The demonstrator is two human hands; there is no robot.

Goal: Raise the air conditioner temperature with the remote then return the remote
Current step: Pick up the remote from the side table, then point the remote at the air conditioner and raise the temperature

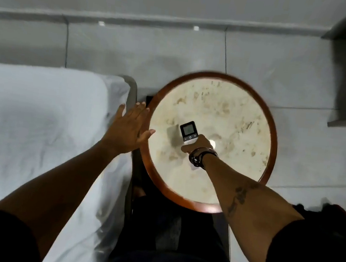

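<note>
Above the round table, right hand grips the remote, fingers wrapped around its lower end; left hand hovers flat, fingers spread, beside the bed.

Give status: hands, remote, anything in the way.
Right hand gripping remote over round table, screen up. Left hand open, empty, at table's left edge by bed. Nothing else on the tabletop.

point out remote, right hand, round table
remote [188, 130]: head view, on its display.
right hand [200, 145]: head view, back of the hand gripping the remote.
round table [213, 114]: head view, bare marbled top.
</note>
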